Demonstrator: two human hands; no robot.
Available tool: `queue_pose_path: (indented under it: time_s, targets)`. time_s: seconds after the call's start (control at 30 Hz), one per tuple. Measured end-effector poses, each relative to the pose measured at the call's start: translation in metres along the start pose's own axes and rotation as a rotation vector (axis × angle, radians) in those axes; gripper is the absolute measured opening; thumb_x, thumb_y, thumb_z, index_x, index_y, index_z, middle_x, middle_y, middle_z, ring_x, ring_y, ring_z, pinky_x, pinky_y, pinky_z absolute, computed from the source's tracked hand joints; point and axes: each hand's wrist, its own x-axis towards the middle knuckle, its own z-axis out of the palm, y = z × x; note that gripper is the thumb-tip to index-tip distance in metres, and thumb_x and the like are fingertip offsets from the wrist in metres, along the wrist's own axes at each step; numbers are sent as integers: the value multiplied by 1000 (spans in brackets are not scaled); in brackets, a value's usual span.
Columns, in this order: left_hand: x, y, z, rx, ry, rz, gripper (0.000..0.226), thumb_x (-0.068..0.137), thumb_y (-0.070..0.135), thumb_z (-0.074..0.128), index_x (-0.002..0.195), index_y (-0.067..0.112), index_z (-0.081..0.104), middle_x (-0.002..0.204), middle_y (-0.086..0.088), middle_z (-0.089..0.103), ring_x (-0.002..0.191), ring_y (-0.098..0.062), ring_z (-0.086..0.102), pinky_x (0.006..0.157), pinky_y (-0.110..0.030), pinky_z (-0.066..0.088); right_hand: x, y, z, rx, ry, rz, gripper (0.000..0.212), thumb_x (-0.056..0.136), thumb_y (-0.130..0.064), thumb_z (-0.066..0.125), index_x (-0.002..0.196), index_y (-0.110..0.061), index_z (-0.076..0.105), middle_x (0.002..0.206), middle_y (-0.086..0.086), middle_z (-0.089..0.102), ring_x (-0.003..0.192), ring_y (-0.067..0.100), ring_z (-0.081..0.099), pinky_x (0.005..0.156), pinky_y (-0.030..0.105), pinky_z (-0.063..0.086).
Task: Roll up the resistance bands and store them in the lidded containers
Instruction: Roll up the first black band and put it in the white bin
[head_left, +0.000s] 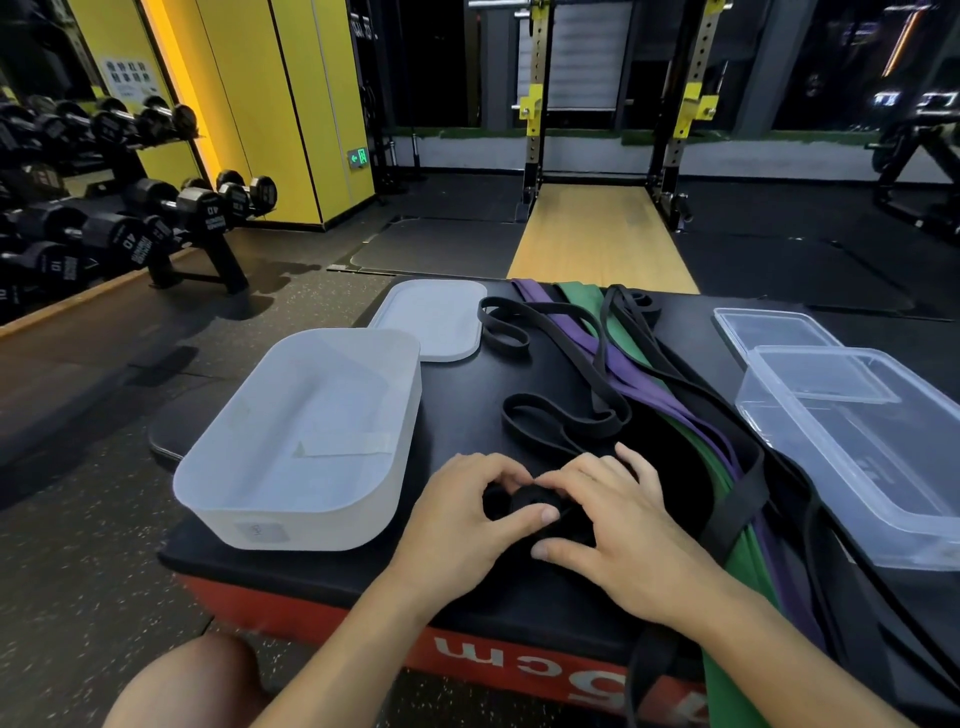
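Rolled black band: a small coil at the near edge of the black box top, between both hands. It is dark against a dark surface, so its outline is hard to make out.
Left hand: fingers and thumb curled around the coil's left side.
Right hand: fingertips on top of the coil, thumb at its near side, seemingly pinching it; the hands' fingertips almost meet.
Loose bands: a purple band, a green band and thin black bands lie tangled from the far edge to the near right.
White container: open, just left of the hands.
White lid: flat behind it.
Clear container: open, at the right.
Clear lid: at its far end.
Background: a dumbbell rack far left.
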Motion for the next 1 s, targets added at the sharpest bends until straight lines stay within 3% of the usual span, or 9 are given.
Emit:
queue_pose_path:
  time_s: [0.2,0.3,0.4,0.53,0.7,0.8,0.83,0.9,1.0]
  targets:
    - [4,-3,2,-24,-19,-8,31,79,58,77,105,43,69,101,23,67,108,3,55,100,-34,45,-2,-6,-3,-108,49,23,59,82,-78,53,130,-45,52,96,-29,44,106,-5,44,124,36,3]
    - [5,-4,4,-27,-9,-13,34,76,64,73,103,45,66,101,22,66,108,3,54,103,-37,45,-8,-10,-3,-102,94,-10,52,83,-61,57,131,-44,47,101,-29,42,108,-4,43,126,38,2]
    - [5,-3,6,-8,-10,-13,37,75,67,72,105,46,66,101,22,64,109,1,54,101,-38,47,-13,-12,-8,-54,229,-22,35,71,-37,62,101,-35,46,102,-21,40,101,4,44,116,33,20]
    - [6,-5,6,18,-4,-18,36,79,61,76,112,48,67,101,22,62,109,0,54,99,-35,48,-16,-14,-11,-101,223,-59,10,70,-33,63,75,-30,55,78,-16,46,77,6,46,96,36,40]
    - [6,-5,7,47,-8,-27,39,81,61,77,117,49,69,103,23,61,111,1,53,99,-31,47,-16,-8,-6,-300,227,-77,8,70,-28,54,76,-29,59,77,-17,48,80,10,52,122,45,25]
    - [6,-4,7,44,-10,-34,37,82,59,78,117,47,71,103,22,61,111,1,53,100,-29,46,-15,-5,-4,-345,270,33,6,72,-28,46,70,-28,52,69,-14,43,74,15,50,121,45,24]
    - [6,-4,6,45,-9,-33,38,82,59,78,117,47,71,104,22,61,111,1,53,100,-30,46,-14,-5,-2,-340,289,69,2,72,-27,49,70,-29,48,68,-14,42,73,15,49,121,45,24]
    - [7,-4,6,48,-14,-33,39,82,59,78,118,46,71,105,20,63,111,0,53,102,-31,45,-11,-4,0,-313,291,144,16,71,-26,60,71,-30,45,67,-13,41,72,15,47,120,45,23]
    - [8,-5,5,62,-40,-21,40,82,62,75,119,46,71,106,20,63,112,-1,52,103,-33,44,-10,-4,-1,-295,284,177,20,72,-25,71,74,-29,51,80,-14,44,77,15,50,120,51,23]
